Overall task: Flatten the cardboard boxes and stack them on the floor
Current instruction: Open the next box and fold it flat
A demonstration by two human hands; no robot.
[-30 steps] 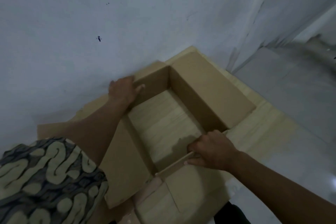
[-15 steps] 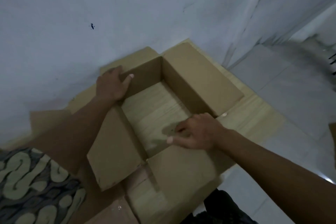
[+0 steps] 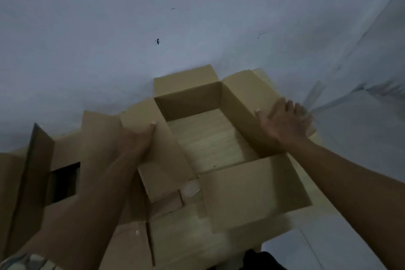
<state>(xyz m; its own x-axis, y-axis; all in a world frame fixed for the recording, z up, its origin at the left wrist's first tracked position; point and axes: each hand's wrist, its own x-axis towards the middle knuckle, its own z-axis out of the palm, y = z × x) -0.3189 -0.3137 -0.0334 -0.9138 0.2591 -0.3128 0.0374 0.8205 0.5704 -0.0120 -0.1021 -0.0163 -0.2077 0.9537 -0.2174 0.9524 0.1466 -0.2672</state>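
Note:
An open brown cardboard box [image 3: 252, 186] stands upright against the wall, its four flaps folded outward. Through its open bottom I see pale flattened cardboard [image 3: 210, 142] lying on the floor. My left hand [image 3: 137, 138] grips the left flap, thumb on top and fingers hidden behind it. My right hand [image 3: 285, 123] lies palm down on the right flap with fingers spread, and its thumb reaches over the fold onto the inner wall.
Another brown box [image 3: 37, 173] with a dark opening stands at the left, close to my left forearm. More flat cardboard [image 3: 175, 239] lies under the near flap. A pale wall [image 3: 153, 17] rises right behind the box. Tiled floor [image 3: 361, 138] extends to the right.
My left hand left the far-left corner and took the left flap. My right hand moved from the near wall across to the right flap. The view shifted, showing the box at the left.

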